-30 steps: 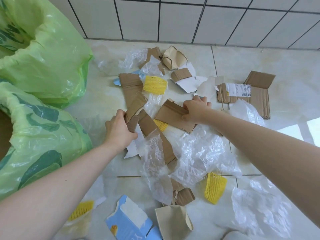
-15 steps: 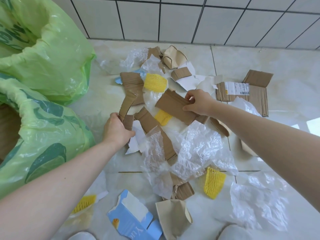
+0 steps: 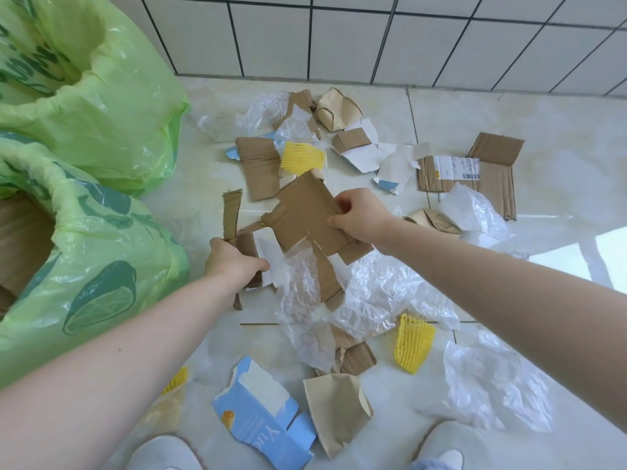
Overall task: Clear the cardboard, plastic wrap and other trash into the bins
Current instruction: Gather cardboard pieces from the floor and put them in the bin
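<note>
The right hand [image 3: 361,215] gripped a flat brown cardboard piece [image 3: 307,215] by its right edge, thumb and fingers closed on it, and held it tilted above the litter on the floor [image 3: 559,130]. Taking that cardboard piece as the landmark, the left hand [image 3: 234,262] was just below and to its left, closed around a bundle of cardboard scraps: a narrow cardboard strip [image 3: 231,213] stood upright out of the fist, and a white-faced scrap [image 3: 268,247] showed beside the thumb. Directly under the piece lay crumpled clear plastic wrap [image 3: 369,293], spread toward the lower right, with another brown strip [image 3: 327,279] running through it.

Above the piece sat a yellow foam net [image 3: 302,157], and just left of that a creased cardboard sheet [image 3: 258,167]. Farther up, near the tiled wall [image 3: 339,35], lay a crushed paper cup [image 3: 336,110]. Well to the right of the piece was a flattened box with a shipping label [image 3: 475,174]. Below and right of it lay a second yellow net [image 3: 412,347] and a loose plastic sheet [image 3: 492,385]. Below it, close to the person's feet, were a torn blue carton [image 3: 264,412] and a beige paper cup [image 3: 336,408].

Far to the left stood two bins lined with green bags: the nearer bin [image 3: 95,266] held brown cardboard inside, and the farther bin [image 3: 101,89] stood behind it.
</note>
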The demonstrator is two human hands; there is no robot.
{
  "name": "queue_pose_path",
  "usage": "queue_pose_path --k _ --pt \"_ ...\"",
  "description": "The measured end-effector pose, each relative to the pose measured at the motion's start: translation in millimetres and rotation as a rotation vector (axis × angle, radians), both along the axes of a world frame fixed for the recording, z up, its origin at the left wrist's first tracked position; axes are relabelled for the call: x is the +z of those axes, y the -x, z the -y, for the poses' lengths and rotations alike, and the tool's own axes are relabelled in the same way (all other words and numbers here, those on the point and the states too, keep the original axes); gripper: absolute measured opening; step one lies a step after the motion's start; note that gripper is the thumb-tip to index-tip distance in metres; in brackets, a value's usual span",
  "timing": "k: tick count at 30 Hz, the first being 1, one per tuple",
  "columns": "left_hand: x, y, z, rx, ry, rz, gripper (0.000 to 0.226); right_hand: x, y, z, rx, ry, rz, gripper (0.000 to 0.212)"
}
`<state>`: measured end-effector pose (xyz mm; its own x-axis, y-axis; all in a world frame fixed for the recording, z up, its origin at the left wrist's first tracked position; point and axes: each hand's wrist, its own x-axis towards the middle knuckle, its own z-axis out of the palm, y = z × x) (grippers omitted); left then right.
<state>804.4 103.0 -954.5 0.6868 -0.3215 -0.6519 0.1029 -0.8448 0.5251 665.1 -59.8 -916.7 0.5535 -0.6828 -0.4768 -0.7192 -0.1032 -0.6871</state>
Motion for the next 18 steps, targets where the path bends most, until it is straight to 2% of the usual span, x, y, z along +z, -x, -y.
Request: queue_pose_path --k 4,7,11,18 --pt "-5 -5 1 0.090 0.033 -0.078 0.073 -17 -10 -9 -0.070 -0.080 -0.042 0.015" --pt "-8 -6 4 0.108 0.040 -0.090 0.076 -23 -16 -13 -0.027 -0.139 -0.096 0.025" --pt "-8 -3 7 0.104 0.060 -0.105 0.069 -22 -21 -14 -0.038 -0.193 -0.100 0.016" --pt "-6 0 3 0.098 0.100 -0.153 0.064 -27 -21 -12 -0.115 -0.387 -0.035 0.019"
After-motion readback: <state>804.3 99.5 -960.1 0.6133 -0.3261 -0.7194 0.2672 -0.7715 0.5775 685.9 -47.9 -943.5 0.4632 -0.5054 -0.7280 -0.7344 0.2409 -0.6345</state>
